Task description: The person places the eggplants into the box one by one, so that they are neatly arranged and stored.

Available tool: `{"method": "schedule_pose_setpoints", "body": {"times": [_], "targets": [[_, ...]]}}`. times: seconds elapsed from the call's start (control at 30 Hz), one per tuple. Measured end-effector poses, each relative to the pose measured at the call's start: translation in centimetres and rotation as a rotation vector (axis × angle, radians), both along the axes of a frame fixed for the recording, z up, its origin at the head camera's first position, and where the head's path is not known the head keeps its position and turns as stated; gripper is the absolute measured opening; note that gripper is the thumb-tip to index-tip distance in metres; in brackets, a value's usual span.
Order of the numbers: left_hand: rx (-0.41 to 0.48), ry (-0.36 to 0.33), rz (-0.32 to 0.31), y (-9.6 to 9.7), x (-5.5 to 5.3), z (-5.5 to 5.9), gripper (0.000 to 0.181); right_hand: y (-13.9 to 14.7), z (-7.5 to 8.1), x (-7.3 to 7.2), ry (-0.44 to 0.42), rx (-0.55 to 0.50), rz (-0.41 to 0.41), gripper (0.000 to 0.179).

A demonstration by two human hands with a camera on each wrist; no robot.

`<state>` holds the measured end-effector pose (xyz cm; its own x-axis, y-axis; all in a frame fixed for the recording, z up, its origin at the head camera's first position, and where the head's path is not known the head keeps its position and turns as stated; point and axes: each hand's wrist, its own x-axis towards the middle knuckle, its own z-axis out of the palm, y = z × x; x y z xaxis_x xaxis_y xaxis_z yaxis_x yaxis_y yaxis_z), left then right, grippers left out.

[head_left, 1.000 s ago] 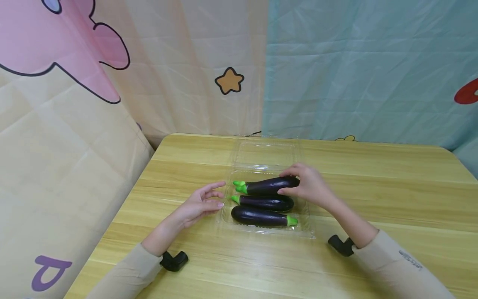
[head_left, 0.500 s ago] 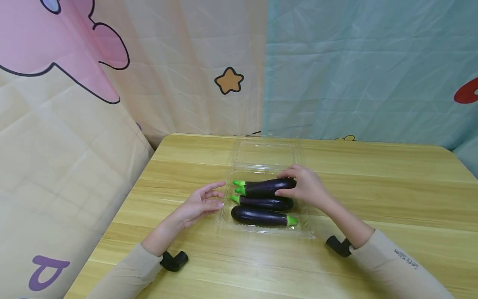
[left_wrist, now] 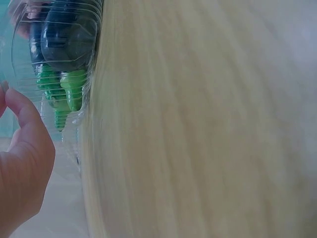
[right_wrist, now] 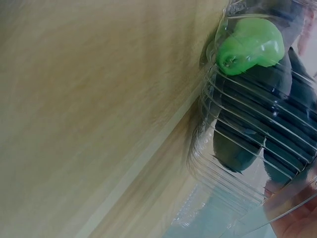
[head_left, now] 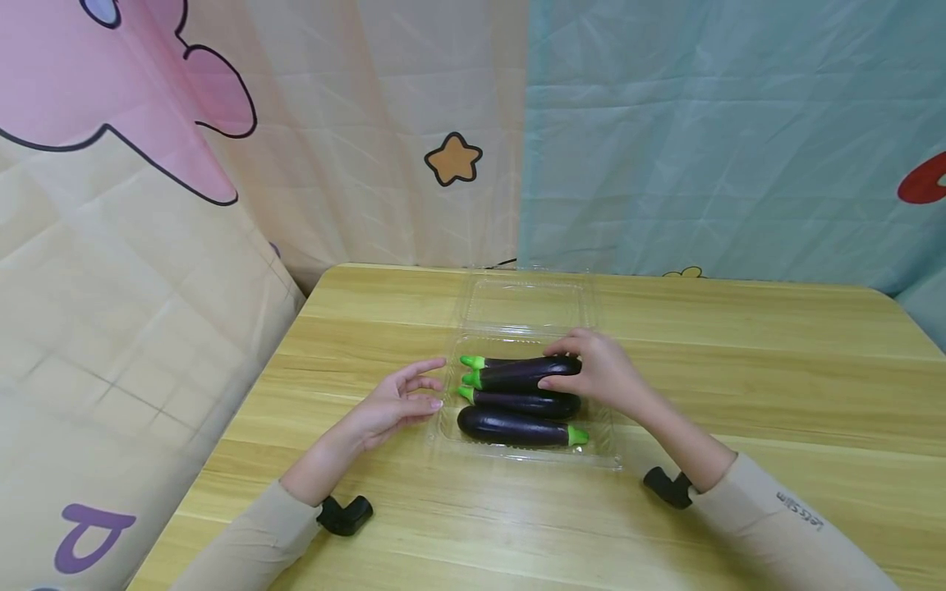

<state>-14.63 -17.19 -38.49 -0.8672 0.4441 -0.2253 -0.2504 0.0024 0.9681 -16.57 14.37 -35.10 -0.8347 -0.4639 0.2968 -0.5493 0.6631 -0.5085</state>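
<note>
A clear plastic clamshell box (head_left: 528, 456) lies with its lid (head_left: 528, 304) folded back, and several dark purple eggplants fill it side by side. My right hand (head_left: 609, 373) grips the thick end of one eggplant (head_left: 510, 377) between thumb and fingers. Behind it, partly covered, lies another eggplant (head_left: 498, 362) with its green stem pointing left. In front are an eggplant (head_left: 525, 402) with its stem to the left and the nearest one (head_left: 510, 427), its stem to the right. At the box's left rim, my left hand (head_left: 392, 408) has its fingers loosely spread, fingertips right by the plastic.
The wooden table (head_left: 776, 386) extends to both sides of the box. A printed curtain (head_left: 665, 148) hangs behind its far edge, and more fabric (head_left: 133, 328) hangs at the left. Black angled mounts (head_left: 346, 517) sit at both wrists.
My right hand has moved slightly left and toward me with the gripped eggplant, uncovering more of the one behind. The left hand has stayed in place.
</note>
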Motion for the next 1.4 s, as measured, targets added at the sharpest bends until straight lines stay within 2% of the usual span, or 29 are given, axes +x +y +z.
{"method": "schedule_pose_setpoints", "body": {"times": [0.53,0.77,1.13,1.4], "targets": [[0.002,-0.005,0.000,0.1,0.0,0.2,0.069,0.2,0.2,-0.1,-0.036,-0.031,0.018,0.039],[-0.001,-0.004,0.000,0.1,0.0,0.1,0.069,0.8,0.3,-0.1,-0.082,-0.064,0.021,0.040],[0.002,-0.004,-0.001,0.1,0.1,0.2,0.069,2.1,0.8,-0.3,-0.166,-0.139,-0.016,0.041],[-0.001,-0.008,0.003,0.1,0.1,0.3,0.069,3.3,1.2,-0.5,-0.219,-0.192,-0.108,0.037]]}}
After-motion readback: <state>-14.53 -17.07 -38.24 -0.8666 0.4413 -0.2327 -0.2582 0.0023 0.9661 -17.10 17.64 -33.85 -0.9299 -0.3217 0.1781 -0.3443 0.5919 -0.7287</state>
